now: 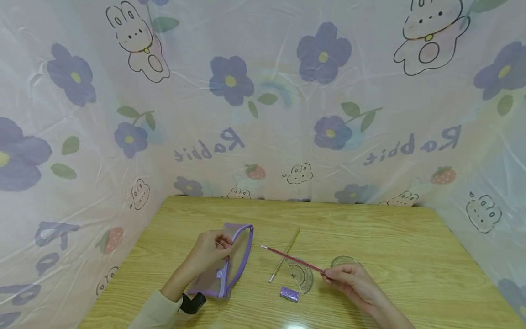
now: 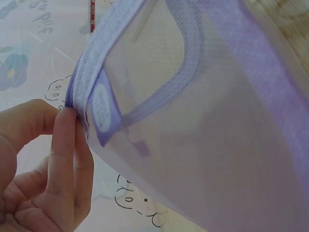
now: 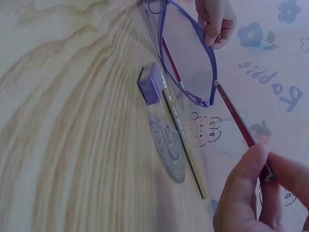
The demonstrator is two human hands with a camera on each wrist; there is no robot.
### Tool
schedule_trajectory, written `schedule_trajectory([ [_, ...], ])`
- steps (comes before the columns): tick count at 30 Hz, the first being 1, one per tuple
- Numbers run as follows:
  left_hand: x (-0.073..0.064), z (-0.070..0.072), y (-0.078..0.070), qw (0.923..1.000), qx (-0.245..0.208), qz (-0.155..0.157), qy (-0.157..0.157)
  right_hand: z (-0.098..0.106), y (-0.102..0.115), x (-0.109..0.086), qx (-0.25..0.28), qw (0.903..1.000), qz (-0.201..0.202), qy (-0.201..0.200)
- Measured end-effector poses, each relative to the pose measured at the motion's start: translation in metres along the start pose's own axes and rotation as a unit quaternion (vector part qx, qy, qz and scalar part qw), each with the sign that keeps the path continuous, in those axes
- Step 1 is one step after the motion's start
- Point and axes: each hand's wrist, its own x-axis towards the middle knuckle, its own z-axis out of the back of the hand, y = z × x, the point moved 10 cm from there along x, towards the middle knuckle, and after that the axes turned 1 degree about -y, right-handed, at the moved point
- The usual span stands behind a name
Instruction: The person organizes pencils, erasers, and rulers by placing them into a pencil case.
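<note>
My left hand (image 1: 211,249) pinches the zipper edge of a purple-trimmed mesh pencil case (image 1: 205,279), whose mouth gapes open. In the left wrist view, a small purple tag (image 2: 101,108) is on the pencil case just beside the fingertips. Between thumb and fingers, my right hand (image 1: 353,282) holds a red pencil (image 1: 296,262) near one end. Its white-tipped far end points left toward the pencil case, apart from it in the head view. Through the case in the right wrist view, another red pencil (image 3: 172,63) shows inside.
On the wooden table (image 1: 390,237), a yellow pencil (image 1: 293,239) lies beside a clear protractor (image 1: 303,275). Nearer me is a purple eraser (image 1: 289,294). A second clear protractor (image 1: 346,260) is partly hidden behind my right hand. A printed curtain (image 1: 271,123) surrounds the table.
</note>
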Motion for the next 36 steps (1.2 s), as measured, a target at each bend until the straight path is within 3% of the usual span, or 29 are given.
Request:
schedule_trajectory([
  [17, 0.0, 0.0, -0.004, 1.0, 0.001, -0.006, 0.007, -0.01, -0.011, 0.01, 0.052, 0.9986, 0.002, -0.003],
  [29, -0.001, -0.003, 0.0, 0.9997, -0.016, 0.012, 0.013, -0.009, -0.022, 0.015, 0.051, 0.9954, -0.027, -0.076],
  [36, -0.001, -0.002, -0.002, 1.0, -0.002, 0.002, 0.007, -0.015, -0.027, 0.023, 0.044, 0.9936, -0.032, -0.099],
])
